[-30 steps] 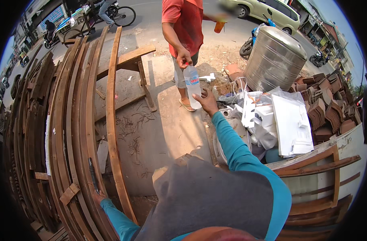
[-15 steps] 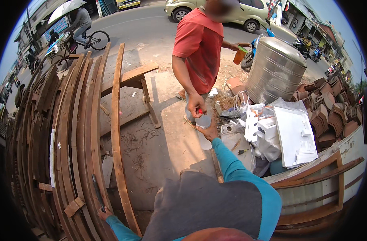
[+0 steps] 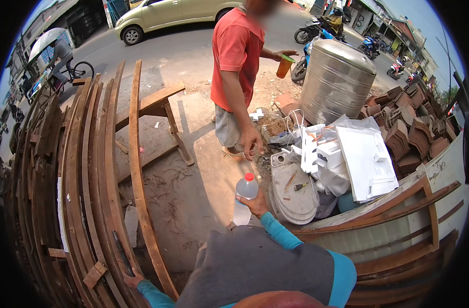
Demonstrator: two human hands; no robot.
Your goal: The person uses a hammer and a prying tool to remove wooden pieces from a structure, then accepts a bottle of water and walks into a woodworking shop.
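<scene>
My right hand [image 3: 255,204] is wrapped round a large clear plastic bottle [image 3: 246,189] with a red cap, held upright in front of my body. Down at the lower left, my left hand [image 3: 133,278] grips the near end of a slim dark bar [image 3: 123,252], whose far end reaches forward over the wooden planks [image 3: 111,169]. What kind of tool the bar is, I cannot tell. Just beyond the bottle, apart from it, hangs the hand [image 3: 251,141] of a person in a red shirt [image 3: 235,49]. That person's other hand holds an orange container with a green top [image 3: 284,66].
A wooden trestle [image 3: 165,98] supports planks at the left. To the right are a toilet seat lid [image 3: 294,197], white foam packing [image 3: 366,161], a dented steel tank [image 3: 338,79], stacked roof tiles [image 3: 411,120] and a wooden frame [image 3: 429,215]. A pale car [image 3: 178,13] is on the road behind.
The bottle came toward me in my right hand, and the other person's hand let go of its cap. My left hand stayed on the bar. The car and tricycle moved left.
</scene>
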